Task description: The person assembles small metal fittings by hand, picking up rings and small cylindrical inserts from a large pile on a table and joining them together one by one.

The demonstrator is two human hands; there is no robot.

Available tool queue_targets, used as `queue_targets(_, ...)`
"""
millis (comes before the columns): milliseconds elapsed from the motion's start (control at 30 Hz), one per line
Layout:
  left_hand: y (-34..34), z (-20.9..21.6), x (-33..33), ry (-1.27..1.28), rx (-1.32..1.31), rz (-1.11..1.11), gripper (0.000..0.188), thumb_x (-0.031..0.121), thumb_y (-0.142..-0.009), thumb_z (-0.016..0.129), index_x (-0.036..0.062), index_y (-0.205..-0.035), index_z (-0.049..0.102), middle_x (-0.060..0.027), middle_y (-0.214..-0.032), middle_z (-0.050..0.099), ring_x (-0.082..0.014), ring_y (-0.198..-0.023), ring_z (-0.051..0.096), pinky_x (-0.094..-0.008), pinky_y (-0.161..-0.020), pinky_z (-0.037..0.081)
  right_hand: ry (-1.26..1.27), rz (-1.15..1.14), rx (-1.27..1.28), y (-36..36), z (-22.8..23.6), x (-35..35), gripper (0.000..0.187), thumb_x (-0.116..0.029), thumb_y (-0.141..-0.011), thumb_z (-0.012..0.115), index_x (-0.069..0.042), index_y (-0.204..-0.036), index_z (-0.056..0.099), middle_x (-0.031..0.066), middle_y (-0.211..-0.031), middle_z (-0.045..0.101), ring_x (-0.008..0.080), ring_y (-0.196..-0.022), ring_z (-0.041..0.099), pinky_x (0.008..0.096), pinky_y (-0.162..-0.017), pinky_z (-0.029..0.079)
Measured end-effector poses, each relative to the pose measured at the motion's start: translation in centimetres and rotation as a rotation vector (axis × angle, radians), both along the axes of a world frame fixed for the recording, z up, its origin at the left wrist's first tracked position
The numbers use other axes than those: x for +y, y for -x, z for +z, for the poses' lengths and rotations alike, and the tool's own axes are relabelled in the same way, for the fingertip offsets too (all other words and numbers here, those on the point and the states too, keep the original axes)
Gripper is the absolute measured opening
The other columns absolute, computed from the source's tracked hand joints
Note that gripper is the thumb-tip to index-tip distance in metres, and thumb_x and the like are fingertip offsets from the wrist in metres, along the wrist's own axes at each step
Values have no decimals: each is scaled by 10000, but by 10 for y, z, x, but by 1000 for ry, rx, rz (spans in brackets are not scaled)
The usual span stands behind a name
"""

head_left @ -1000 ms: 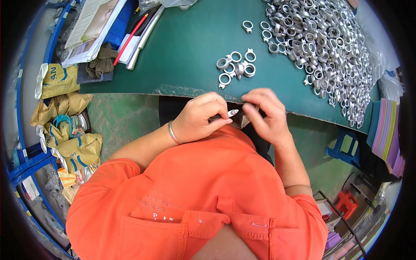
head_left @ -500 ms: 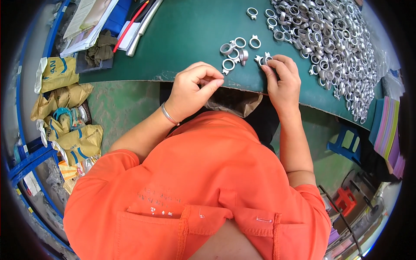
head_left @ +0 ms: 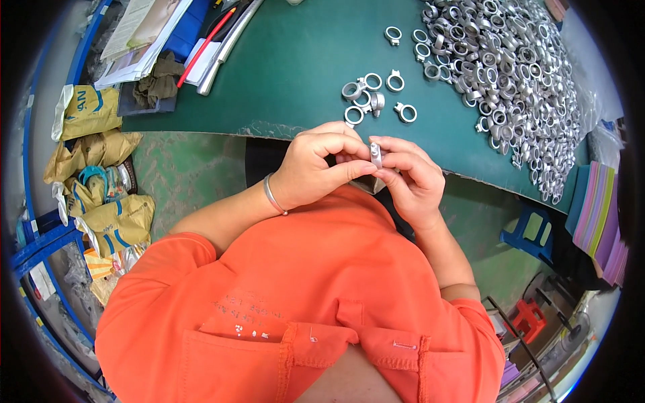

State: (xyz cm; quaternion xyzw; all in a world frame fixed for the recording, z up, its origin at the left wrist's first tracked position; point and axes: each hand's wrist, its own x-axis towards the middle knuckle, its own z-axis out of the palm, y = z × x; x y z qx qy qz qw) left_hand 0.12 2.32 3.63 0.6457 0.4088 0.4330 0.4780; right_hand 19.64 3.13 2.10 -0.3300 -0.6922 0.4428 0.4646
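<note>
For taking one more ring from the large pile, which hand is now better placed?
Probably the right hand: the large pile lies on that side, farther from the left hand. Both, however, are holding one metal ring.

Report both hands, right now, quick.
Left hand: closed, fingertips at the silver metal ring; whether the palm hides anything else cannot be told.
Right hand: closed, pinching the same ring between thumb and fingers.

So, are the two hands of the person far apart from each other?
No, the left hand and the right hand meet at a small silver metal piece between them.
</note>
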Motion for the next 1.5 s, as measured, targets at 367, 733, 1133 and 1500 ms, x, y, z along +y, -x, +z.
queue_targets(367,2,-4,-3,-312,214,-91,149,-64,-735,682,23,-843,628,-76,-834,589,-196,-700,570,-275,-603,473,516,180,252,0,0,-6,141,6,-870,602,-6,-1010,594,108,-1050,619,138,-911,595,265,-785,496)
queue_targets(733,-2,-3,-2,37,156,18,125,-77,-776,628,2,-871,610,-58,-875,577,-103,-704,564,-221,-613,475,-95,-325,-469,-20,-14,41,127,-14,-785,677,-36,-902,634,104,-950,587,203,-813,564,308,-705,461)
queue_targets(1133,-5,-2,5,10,13,16,189,-1,-802,686,3,-990,664,-54,-914,558,-87,-740,555,-207,-642,475,722,278,580,-11,-10,7,154,-43,-926,553,54,-1042,587,134,-1004,645,179,-874,638,291,-741,549)
queue_targets(1500,8,-5,-5,-80,225,-162,165,29,-727,750,16,-747,587,-66,-939,560,-129,-697,557,-245,-612,482,-1,-216,-260,0,-9,37,178,-32,-833,656,-9,-998,596,94,-819,588,159,-662,562,274,-603,465)
